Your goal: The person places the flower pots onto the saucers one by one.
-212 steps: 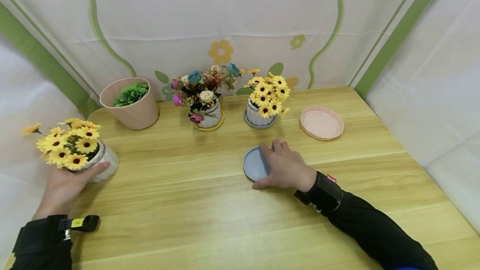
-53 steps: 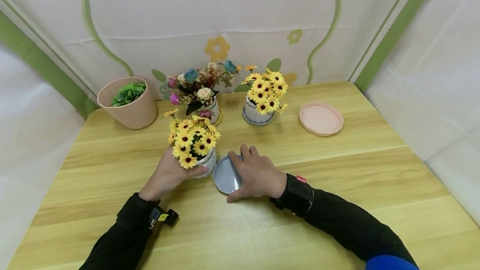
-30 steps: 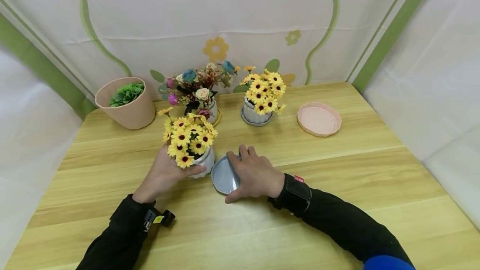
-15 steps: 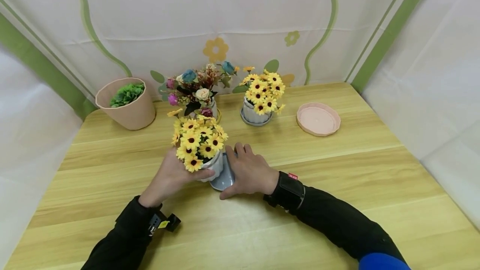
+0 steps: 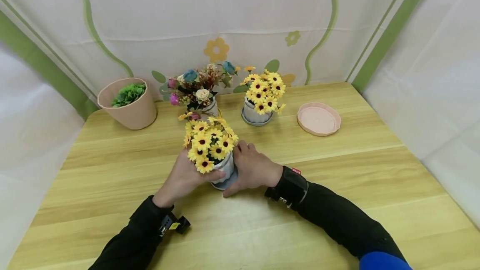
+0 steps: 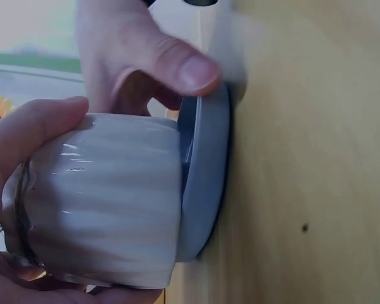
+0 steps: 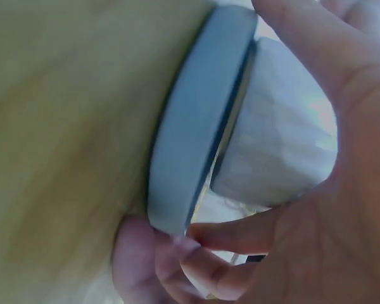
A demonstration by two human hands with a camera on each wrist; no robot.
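In the head view my left hand [image 5: 184,175] grips a ribbed white flowerpot [image 5: 226,165] of artificial yellow daisies [image 5: 210,141], thumb along its near side. Directly beneath it lies a shallow blue-grey saucer [image 5: 224,184] on the table. My right hand [image 5: 255,169] spans that saucer's right side, thumb at the near edge and fingers at the far edge. The left wrist view puts the pot's base [image 6: 168,209] right at the rim of the saucer [image 6: 209,171]. From the right wrist, a narrow gap shows between part of the pot [image 7: 272,139] and the saucer [image 7: 196,120].
Along the back stand a pink pot [image 5: 131,109] with green foliage, a mixed-flower pot [image 5: 211,108] on a yellow saucer, and another daisy pot [image 5: 255,111] on a blue-grey saucer. A pink saucer [image 5: 318,118] lies on the wooden table [image 5: 300,228] at the right.
My left hand has brought the daisy pot from the table's left side to the middle, lately rightward over the saucer. Earlier, my right hand shifted the saucer left and nearer.
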